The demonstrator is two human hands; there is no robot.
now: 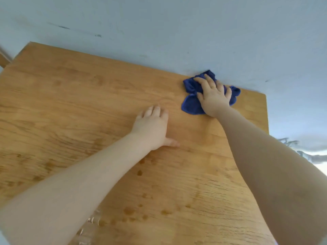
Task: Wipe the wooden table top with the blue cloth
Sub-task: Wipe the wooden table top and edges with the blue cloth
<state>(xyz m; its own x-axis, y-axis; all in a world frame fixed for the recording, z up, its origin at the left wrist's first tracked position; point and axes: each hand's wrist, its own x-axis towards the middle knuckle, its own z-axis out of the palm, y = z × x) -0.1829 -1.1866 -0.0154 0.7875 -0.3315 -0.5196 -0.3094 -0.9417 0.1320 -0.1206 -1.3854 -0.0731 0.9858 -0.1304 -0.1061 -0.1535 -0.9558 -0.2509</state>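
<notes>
The wooden table top (74, 110) fills most of the view. A crumpled blue cloth (190, 101) lies near the table's far right edge, close to the wall. My right hand (213, 96) presses down flat on the cloth, fingers spread over it, a ring on one finger. My left hand (152, 128) rests palm down on the bare wood near the middle of the table, fingers apart, holding nothing. Several darker wet-looking spots (129, 210) dot the wood near the front.
A pale blue wall (177, 32) with a few dark scuffs runs along the table's far edge. The table's right edge (266, 114) drops off beside my right arm. A grey patterned surface (307, 156) shows at the far right.
</notes>
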